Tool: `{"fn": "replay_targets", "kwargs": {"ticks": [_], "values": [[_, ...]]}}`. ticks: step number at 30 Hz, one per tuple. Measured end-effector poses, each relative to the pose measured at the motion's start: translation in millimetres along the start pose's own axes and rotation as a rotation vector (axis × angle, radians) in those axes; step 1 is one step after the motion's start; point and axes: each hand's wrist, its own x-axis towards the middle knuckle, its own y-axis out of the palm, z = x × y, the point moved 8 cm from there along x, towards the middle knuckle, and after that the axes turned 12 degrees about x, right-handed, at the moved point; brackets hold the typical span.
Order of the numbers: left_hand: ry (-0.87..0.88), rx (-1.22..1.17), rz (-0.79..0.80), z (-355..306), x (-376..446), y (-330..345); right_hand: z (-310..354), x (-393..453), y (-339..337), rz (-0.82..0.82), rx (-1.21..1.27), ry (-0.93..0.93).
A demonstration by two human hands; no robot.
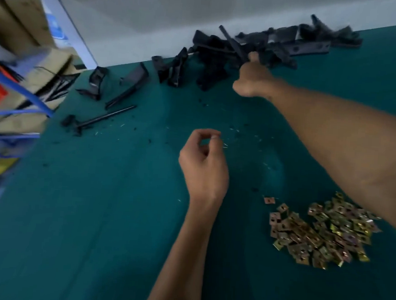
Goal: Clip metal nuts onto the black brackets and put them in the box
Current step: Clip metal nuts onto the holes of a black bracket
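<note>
**A:** Brackets (251, 48): black moulded plastic, angular, in a loose heap along the far edge of the green table (94, 213), against the pale wall. Some long flat strips with holes, some L-shaped. A few strays lie apart toward the left (96, 84).

**B:** Nuts?

**A:** Metal nuts (320, 231) in a flat pile, near right. Small square clips, brassy yellow-gold finish, a hole in each. One sits just apart from the pile on its upper-left side.

**B:** Box?

**A:** Cardboard boxes (24, 44) off the table's left edge, blurred. Dark rod-like pieces stick out of the nearer one; can't make out what they are. Blue strapping (18, 90) runs across in front.

**B:** Hands?

**A:** Right hand (253, 76) is stretched out to the heap, fingers curled into the brackets. Looks like it grips one, though its fingertips are hidden among the parts. Left hand (203, 164) hangs over mid-table, thumb and forefinger tips pinched together. Whether anything is between them, I can't tell; too small and blurred.

**B:** Table surface?

**A:** Matte green mat, dotted with black plastic crumbs and pale slivers around the middle.
</note>
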Motion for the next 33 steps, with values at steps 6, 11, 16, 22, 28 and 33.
{"fn": "replay_targets", "kwargs": {"ticks": [6, 11, 16, 22, 28, 33], "values": [[0.013, 0.059, 0.065, 0.2, 1.2, 7.1, -17.8, 18.3, -17.4, -0.044, 0.045, -0.024], [0.024, 0.049, 0.0, 3.4, 5.4, 0.7, -17.2, -39.4, -61.7, -0.252, 0.299, -0.219], [-0.083, -0.193, 0.083, 4.4, -0.1, 2.9, -5.5, -178.5, -96.2, -0.332, 0.551, -0.549], [-0.301, -0.386, 0.797, 2.2, -33.0, 34.2, 9.7, -308.3, -74.6, -0.292, 0.607, -0.781], [-0.191, -0.28, 0.892, -13.4, -73.1, 33.6, 15.7, -322.5, -27.8, -0.04, 0.592, -0.767], [-0.16, -0.181, 0.821, -11.4, -80.7, 32.7, -10.9, -321.7, -44.6, -0.163, 0.674, -0.69]]}}
